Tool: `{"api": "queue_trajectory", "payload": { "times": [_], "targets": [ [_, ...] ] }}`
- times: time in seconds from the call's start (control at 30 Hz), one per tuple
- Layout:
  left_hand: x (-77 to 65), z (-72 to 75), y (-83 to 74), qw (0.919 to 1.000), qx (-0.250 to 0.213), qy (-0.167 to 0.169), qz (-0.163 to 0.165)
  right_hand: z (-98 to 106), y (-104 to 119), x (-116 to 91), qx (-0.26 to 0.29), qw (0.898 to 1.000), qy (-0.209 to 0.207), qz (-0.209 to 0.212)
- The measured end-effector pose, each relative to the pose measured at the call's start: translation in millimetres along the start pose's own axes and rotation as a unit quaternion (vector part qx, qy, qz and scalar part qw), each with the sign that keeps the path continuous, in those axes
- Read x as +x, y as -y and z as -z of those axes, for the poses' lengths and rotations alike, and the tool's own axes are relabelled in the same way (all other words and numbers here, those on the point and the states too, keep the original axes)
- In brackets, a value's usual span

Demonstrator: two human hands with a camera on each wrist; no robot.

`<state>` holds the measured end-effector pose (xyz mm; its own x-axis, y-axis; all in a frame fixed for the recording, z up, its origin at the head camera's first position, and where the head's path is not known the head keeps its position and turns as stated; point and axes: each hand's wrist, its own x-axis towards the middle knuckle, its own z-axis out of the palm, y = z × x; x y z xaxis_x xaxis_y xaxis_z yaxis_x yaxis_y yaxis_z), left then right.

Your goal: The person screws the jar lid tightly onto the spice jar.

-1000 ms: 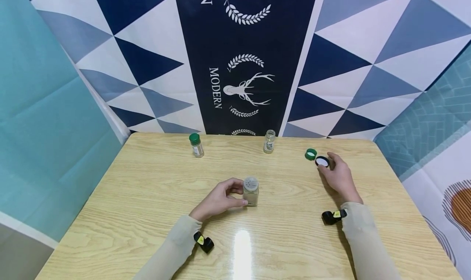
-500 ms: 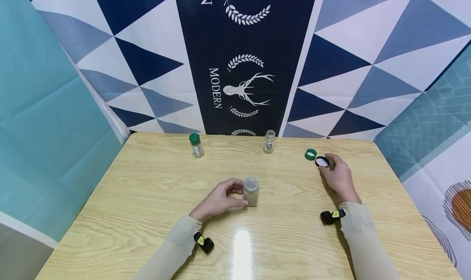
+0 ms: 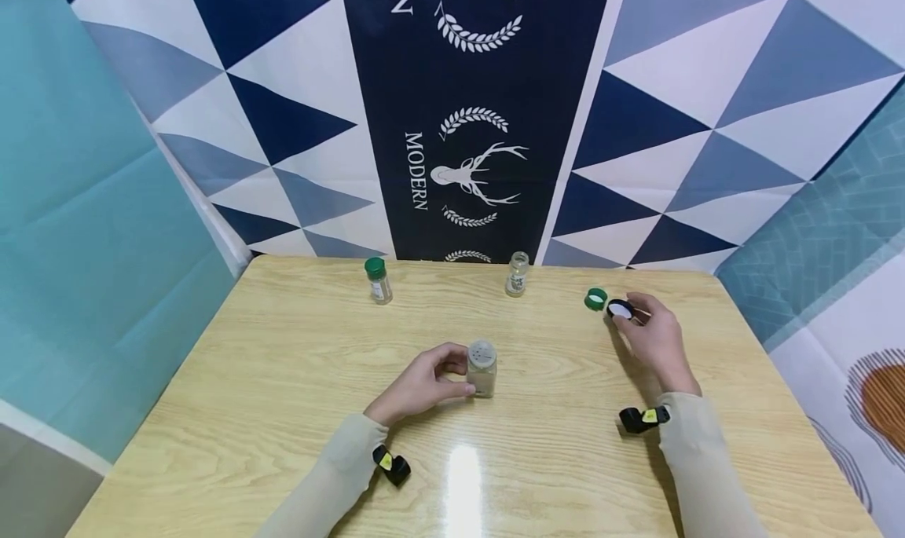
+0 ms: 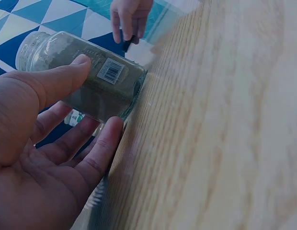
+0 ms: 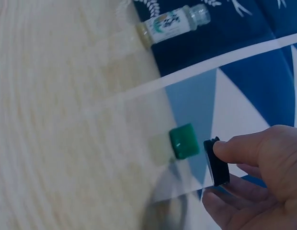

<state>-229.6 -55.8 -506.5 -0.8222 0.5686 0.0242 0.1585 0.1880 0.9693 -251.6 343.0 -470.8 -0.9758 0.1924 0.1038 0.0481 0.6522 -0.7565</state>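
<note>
My left hand [image 3: 424, 381] holds a square glass spice jar [image 3: 482, 373] upright on the table, thumb on the near side and fingers behind. The jar has a perforated shaker top [image 3: 482, 354] and greyish-brown powder inside; a barcode label [image 4: 110, 71] shows in the left wrist view. Over on the right, my right hand [image 3: 654, 342] pinches a black round lid [image 5: 217, 163] between thumb and fingers. The lid seems slightly off the table, its pale inside facing me in the head view. Close to its left sits a green cap [image 3: 596, 298].
At the back left stands a small jar [image 3: 379, 287] with a green cap on. An uncapped small glass bottle [image 3: 517, 275] is near the table's back edge, before the patterned backdrop [image 3: 467, 129]. Wood tabletop [image 3: 283, 365] extends around both hands.
My right hand, with the black lid, has shifted very slightly right and seems a little raised. The left hand and the spice jar stay in place. The head view has tilted slightly.
</note>
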Motion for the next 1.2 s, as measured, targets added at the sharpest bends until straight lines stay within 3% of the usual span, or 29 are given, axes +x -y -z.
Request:
{"api": "queue_trajectory", "payload": {
  "times": [0.57,1.2],
  "targets": [
    [-0.2,-2.6,-5.0,0.9989,0.041,-0.013,-0.021,1,25,-21,0.014,0.999,0.012,0.048],
    [-3.5,-4.9,-8.6,0.9977,0.046,-0.041,-0.028,-18,59,-41,0.036,0.991,0.032,0.122]
  ]
}}
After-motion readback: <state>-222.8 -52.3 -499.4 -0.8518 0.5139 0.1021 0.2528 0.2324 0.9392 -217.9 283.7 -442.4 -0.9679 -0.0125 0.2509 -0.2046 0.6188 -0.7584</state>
